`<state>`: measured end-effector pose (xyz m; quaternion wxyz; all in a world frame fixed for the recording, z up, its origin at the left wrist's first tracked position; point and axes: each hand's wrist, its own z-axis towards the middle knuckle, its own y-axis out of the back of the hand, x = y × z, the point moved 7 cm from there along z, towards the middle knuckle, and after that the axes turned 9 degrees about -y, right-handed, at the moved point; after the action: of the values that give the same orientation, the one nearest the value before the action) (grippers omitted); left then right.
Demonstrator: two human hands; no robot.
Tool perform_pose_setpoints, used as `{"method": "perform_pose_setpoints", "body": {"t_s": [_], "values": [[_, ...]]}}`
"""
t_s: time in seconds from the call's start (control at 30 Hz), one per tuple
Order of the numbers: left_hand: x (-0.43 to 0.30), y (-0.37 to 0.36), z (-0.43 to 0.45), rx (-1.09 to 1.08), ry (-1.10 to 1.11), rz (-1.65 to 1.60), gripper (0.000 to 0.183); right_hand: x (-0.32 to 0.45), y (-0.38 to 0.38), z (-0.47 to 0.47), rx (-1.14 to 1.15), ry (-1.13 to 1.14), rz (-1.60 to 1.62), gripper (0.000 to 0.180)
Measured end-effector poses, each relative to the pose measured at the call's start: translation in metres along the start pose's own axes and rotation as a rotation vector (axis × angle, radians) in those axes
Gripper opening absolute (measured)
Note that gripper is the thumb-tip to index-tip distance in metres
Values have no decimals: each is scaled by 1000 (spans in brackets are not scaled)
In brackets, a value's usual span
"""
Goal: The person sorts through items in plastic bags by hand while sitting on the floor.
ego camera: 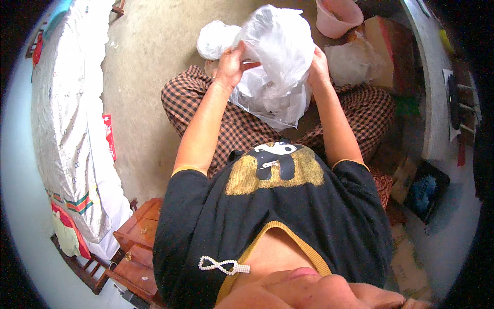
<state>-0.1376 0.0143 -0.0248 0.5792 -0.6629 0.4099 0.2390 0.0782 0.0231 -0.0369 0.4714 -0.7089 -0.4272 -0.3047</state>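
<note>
Between my two hands is a large translucent white plastic bag (283, 42), lifted above my crossed legs. My left hand (231, 65) grips its left side, thumb up and fingers partly hidden by the film. On the other side my right hand (318, 66) holds the bag's edge, its fingertips hidden behind the plastic. The lower part of the plastic hangs crumpled over my lap, against the checked trousers (247, 119). Just beyond my left hand a rounded white plastic bundle (217, 38) rests on the floor.
A pink bucket (339, 17) stands at the far right, near a cardboard box (380, 50) and another clear plastic bag (353, 61). To the left is a bed with a pale patterned cover (65, 116). A wooden drawer cabinet (139, 247) stands behind my left side on the concrete floor (135, 77).
</note>
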Motion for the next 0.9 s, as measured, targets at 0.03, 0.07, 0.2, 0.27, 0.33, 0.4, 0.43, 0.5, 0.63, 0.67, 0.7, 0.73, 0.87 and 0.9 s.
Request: {"method": "perform_pose_setpoints", "body": {"t_s": [0.03, 0.07, 0.2, 0.27, 0.33, 0.4, 0.43, 0.5, 0.63, 0.67, 0.7, 0.73, 0.87, 0.9], "values": [[-8, -1, 2, 2, -64, 16, 40, 1, 7, 1, -18, -34, -109, 45], [-8, -1, 4, 10, -68, 14, 40, 4, 13, 2, -20, -26, -111, 45], [-15, 10, 10, -79, -141, -15, 43, 4, -10, -25, 279, -120, 38, 97], [-10, 16, 19, -172, -141, -116, 41, -16, -20, -33, 223, 122, -449, 99], [-3, 25, 26, -202, -152, -114, 38, -65, -22, -41, 153, -67, -728, 99], [-10, 43, 35, -243, -155, -237, 39, -68, -7, -31, 34, -46, -702, 79], [-20, 47, 38, -233, -142, -231, 43, -62, 11, -25, 58, -129, -543, 68], [-36, 62, 33, -380, -153, -217, 44, -48, 27, -25, 124, -238, -379, 47], [-47, 70, 30, -319, -241, -264, 45, 0, 35, -34, 178, -232, -411, 30], [-46, 63, 29, -310, -243, -257, 45, 9, 39, -37, 139, -234, -444, 29], [-44, 55, 30, -307, -247, -375, 31, 15, 49, -34, 75, -214, -459, 27], [-43, 50, 28, -300, -240, -373, 31, 18, 54, -32, 74, -212, -388, 29], [-46, -3, 17, -15, -379, 257, 33, 30, 59, -34, -94, -83, -324, 34], [-35, -14, 10, 38, -339, 305, 34, 36, 38, -43, 35, -25, -269, 46]]}}
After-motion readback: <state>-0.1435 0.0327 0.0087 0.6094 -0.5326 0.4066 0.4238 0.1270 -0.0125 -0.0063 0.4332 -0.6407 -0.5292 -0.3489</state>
